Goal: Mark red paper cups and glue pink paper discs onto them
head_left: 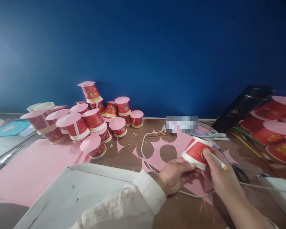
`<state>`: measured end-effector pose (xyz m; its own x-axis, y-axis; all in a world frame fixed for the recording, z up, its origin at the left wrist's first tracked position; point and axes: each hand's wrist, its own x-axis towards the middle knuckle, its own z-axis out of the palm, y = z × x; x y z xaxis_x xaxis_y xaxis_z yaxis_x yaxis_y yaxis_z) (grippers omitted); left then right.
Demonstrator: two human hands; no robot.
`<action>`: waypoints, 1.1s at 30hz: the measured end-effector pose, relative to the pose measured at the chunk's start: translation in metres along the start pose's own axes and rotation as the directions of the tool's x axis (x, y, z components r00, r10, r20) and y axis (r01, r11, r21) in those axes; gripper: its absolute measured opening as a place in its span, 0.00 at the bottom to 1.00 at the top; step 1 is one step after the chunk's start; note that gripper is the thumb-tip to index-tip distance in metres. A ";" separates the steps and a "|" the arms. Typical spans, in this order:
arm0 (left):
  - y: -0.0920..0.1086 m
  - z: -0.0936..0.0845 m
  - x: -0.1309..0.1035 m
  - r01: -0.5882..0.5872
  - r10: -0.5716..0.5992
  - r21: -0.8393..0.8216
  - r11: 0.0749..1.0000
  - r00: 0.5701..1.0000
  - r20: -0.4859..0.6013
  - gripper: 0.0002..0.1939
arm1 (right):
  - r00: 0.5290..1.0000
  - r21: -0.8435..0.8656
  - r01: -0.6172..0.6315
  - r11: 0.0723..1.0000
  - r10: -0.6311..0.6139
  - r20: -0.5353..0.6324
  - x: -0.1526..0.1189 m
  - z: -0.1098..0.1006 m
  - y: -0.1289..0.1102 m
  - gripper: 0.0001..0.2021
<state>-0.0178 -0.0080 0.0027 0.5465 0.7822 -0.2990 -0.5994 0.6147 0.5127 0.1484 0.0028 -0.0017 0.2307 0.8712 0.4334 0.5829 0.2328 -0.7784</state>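
Observation:
A red paper cup (195, 151) with a white rim is tilted, base up, between my two hands. My left hand (178, 175) pinches its rim from below and the left. On the cup's right side rests my right hand (216, 163), which also holds a white pen-like stick (220, 161) with an orange-tan end. Under the hands lies a pink paper sheet with round holes (183, 143). Many upturned red cups topped with pink paper discs (69, 120) are piled at the left.
Pink sheets (38, 168) and a large white board (95, 194) cover the left front. At the right are a leaning black bottle (244, 106), more red cups (271, 133), black scissors (240, 173) and a white device (278, 190). A white cable (143, 146) crosses the table.

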 end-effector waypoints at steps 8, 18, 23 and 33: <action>0.006 0.003 0.005 -0.119 0.104 -0.104 0.988 0.985 -0.136 0.15 | 0.979 -0.219 0.061 0.974 -0.101 -0.177 -0.004 -0.005 -0.007 0.24; 0.004 0.003 0.006 -0.192 0.159 -0.174 0.966 0.969 -0.188 0.14 | 0.859 -0.345 0.460 0.818 -0.509 -0.059 -0.021 -0.004 -0.037 0.08; 0.004 0.003 0.005 -0.198 0.170 -0.155 0.968 0.969 -0.178 0.15 | 0.873 -0.392 0.425 0.816 -0.484 -0.063 -0.024 -0.003 -0.034 0.10; 0.005 0.007 0.001 -0.209 0.185 -0.142 0.968 0.968 -0.167 0.18 | 0.847 -0.369 0.479 0.797 -0.530 -0.046 -0.024 0.002 -0.034 0.06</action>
<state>-0.0164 -0.0042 0.0104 0.3208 0.8879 -0.3297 -0.7773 0.4457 0.4440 0.1211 -0.0252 0.0130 -0.0776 0.5941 0.8006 0.8621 0.4434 -0.2455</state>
